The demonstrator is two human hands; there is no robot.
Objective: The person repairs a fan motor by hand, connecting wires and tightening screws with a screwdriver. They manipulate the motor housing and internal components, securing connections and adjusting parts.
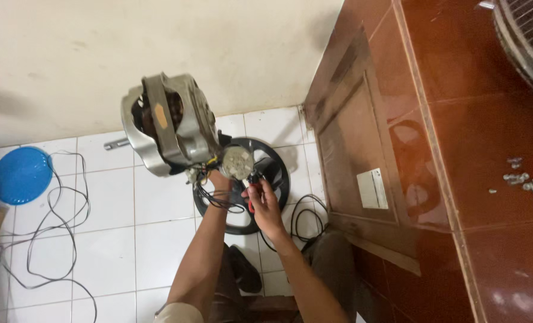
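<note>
Hands [265, 200] grip ribbed metal motor [167, 122].

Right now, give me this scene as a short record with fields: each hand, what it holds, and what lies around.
left hand: holds up a grey metal motor from below, black wires hanging at the wrist
right hand: grip closed on a small red-handled tool at the motor's round end cap
below hands: black round fan guard on white tile floor
floor left: blue plate, loose black cable
right side: brown tiled counter with loose screws
</note>
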